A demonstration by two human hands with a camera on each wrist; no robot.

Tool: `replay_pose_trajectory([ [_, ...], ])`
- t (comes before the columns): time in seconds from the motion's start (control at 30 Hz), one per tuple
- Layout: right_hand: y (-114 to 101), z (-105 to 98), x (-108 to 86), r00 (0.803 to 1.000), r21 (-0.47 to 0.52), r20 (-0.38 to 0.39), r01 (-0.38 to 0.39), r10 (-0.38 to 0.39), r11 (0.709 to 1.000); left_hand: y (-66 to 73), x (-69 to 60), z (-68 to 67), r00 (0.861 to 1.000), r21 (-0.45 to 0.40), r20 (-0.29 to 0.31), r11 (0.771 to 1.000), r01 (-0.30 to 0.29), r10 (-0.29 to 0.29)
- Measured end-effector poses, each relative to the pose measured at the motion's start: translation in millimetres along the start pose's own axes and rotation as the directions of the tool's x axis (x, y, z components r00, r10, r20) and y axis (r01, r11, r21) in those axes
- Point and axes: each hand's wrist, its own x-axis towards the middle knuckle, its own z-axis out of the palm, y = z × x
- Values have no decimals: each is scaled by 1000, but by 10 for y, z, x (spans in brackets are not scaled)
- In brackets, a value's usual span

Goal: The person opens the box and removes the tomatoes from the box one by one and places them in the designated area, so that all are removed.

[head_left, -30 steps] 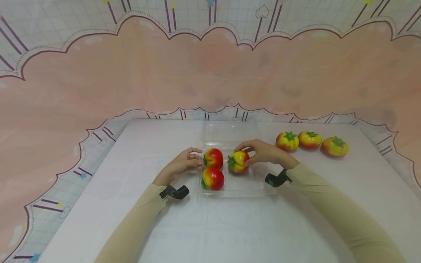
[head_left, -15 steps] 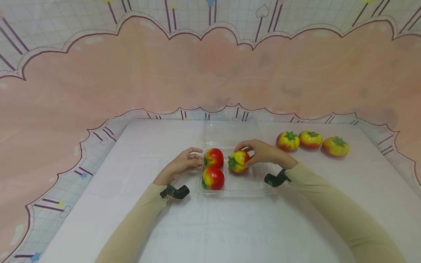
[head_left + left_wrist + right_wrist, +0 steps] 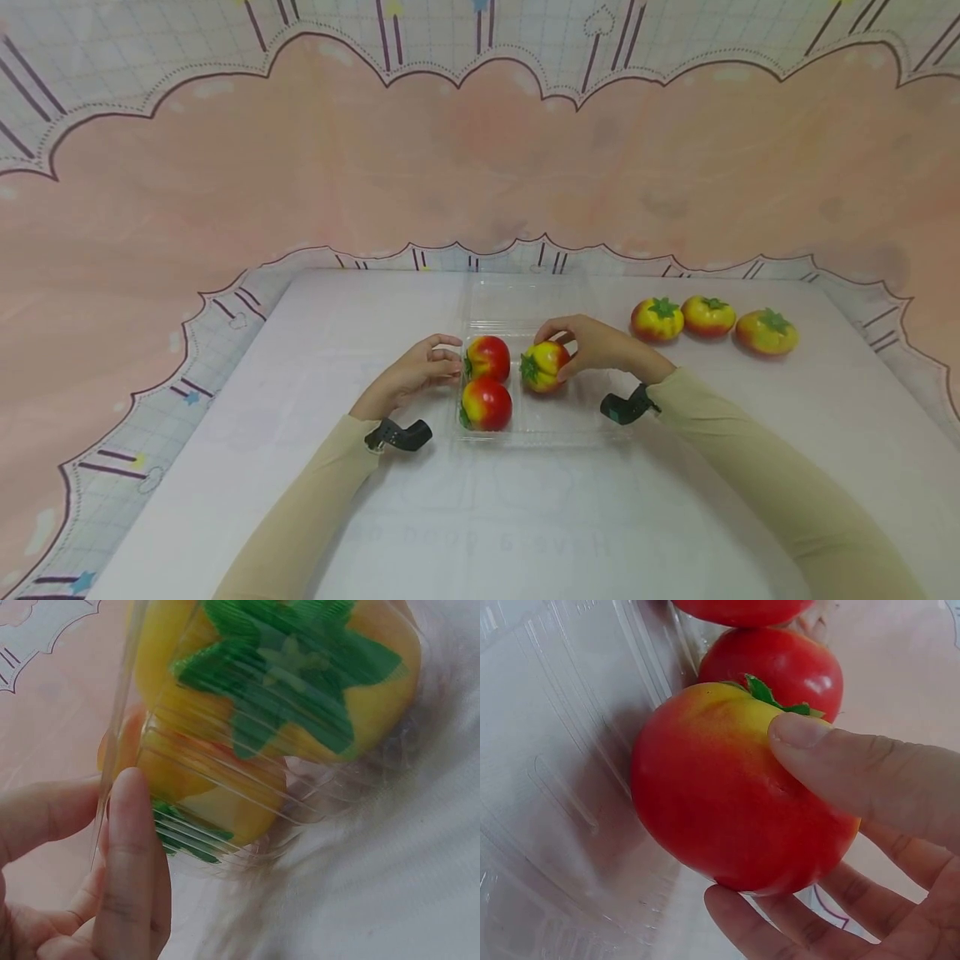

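A clear plastic box [image 3: 562,421] lies in the middle of the table, its hinged lid [image 3: 528,300] laid back on the far side. Two red-and-yellow tomatoes [image 3: 487,404] rest along its left side, one behind the other. My left hand [image 3: 408,375] pinches the box's left rim between thumb and fingers; the left wrist view shows the green star-shaped leaves [image 3: 300,667] through the wall. Thumb and fingers of my right hand [image 3: 596,343] grip a third tomato [image 3: 735,795], held on its side in the box's right half, leaves facing left. Whether it touches the bottom I cannot tell.
Three more yellow-and-red tomatoes [image 3: 707,317] stand in a row at the back right of the white table [image 3: 360,533], leaves up. A patterned peach cloth [image 3: 480,175] hangs behind the table.
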Motion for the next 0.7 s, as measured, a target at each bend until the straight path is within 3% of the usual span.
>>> replay_pose_trajectory([
  [0.27,32,0,28,999,25,37,25,-26,999,11,-6,-1,1000,-7,9,1000,-3,4],
  [0.7,-10,34,26,997,58,81,0,-4,998,11,-7,0,1000,-17,6,1000,3,-3],
])
